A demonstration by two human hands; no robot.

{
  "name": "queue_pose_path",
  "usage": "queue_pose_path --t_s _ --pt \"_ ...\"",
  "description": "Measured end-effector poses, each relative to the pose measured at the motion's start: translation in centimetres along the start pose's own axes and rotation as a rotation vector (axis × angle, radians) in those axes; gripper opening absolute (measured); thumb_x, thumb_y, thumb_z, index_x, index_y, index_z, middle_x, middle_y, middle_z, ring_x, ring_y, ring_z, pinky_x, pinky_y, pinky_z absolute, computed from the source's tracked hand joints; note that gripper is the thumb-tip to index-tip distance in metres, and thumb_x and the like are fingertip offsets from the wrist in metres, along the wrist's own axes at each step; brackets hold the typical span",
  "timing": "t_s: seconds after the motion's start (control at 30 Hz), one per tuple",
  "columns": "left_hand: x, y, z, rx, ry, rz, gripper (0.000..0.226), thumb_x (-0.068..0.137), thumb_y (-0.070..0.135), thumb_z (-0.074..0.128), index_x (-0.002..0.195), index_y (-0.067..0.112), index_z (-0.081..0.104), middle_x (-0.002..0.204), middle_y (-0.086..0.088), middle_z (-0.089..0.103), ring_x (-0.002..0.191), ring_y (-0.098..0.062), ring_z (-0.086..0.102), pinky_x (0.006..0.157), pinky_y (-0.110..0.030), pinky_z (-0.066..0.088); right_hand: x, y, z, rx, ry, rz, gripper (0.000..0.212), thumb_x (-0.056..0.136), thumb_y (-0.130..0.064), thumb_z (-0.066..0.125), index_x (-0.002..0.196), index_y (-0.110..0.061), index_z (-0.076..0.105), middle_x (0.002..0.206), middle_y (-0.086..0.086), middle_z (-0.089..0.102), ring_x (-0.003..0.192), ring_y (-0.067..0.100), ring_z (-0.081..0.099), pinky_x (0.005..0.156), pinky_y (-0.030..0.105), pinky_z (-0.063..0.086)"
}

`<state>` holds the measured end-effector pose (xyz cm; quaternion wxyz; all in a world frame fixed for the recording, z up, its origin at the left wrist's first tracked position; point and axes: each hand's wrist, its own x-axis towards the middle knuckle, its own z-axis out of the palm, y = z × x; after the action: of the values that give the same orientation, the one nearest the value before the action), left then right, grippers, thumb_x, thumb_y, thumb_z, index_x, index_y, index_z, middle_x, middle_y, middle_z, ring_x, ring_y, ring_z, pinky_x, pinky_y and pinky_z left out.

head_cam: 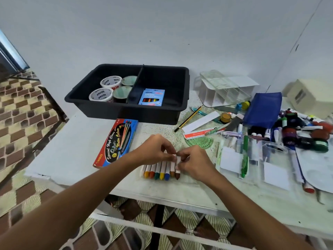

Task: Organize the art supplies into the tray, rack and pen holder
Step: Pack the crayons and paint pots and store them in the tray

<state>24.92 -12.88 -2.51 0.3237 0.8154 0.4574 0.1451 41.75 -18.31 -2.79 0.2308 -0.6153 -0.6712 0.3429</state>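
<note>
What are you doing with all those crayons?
A person is tidying art supplies. Both hands, the left hand and the right hand, pinch the top ends of a row of crayons lying on the table. The black tray behind already holds four paint tubs on one side and a blue neon box on the other. Many markers are still loose at the right.

Two bare forearms reach in from the lower edge, no sleeves showing. The left hand (156,148) and right hand (193,164) carry no rings, watch or gloves.
</note>
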Motion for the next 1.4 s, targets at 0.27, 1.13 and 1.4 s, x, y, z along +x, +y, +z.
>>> queue_pose_path --t_s 0.27,1.13,1.4 --pt "-0.4 -0.8 0.9 0.153 -0.002 0.151 0.018 0.076 0.036 0.078 0.089 0.023 0.077 0.075 0.013 0.06 0.065 -0.001 0.05 0.059 -0.017 0.037 -0.4 -0.7 0.4 -0.067 0.01 0.107 0.036 0.075 -0.004 0.075 0.111 -0.006 0.071 0.099 0.01 0.071 0.091 0.021 0.065 0.069 0.021 0.046" --pt "-0.9 -0.7 0.5 0.278 -0.15 0.231 0.047 0.072 0.054 0.075 0.107 0.021 0.073 0.091 0.012 0.055 0.084 -0.005 0.049 0.068 -0.023 0.04 -0.6 -0.8 0.1 0.045 -0.123 0.215 0.014 0.081 0.002 0.072 0.094 0.005 0.072 0.077 0.021 0.072 0.065 0.025 0.072 0.061 0.031 0.061" --pt "-2.3 -1.3 0.5 0.324 -0.183 0.334 0.086 0.058 0.08 0.063 0.117 0.017 0.067 0.114 0.007 0.057 0.105 -0.005 0.048 0.089 -0.023 0.042 -0.7 0.0 -0.1 0.074 -0.149 0.125 0.007 0.079 0.001 0.074 0.084 0.005 0.073 0.064 0.01 0.068 0.053 0.015 0.066 0.055 0.024 0.057"
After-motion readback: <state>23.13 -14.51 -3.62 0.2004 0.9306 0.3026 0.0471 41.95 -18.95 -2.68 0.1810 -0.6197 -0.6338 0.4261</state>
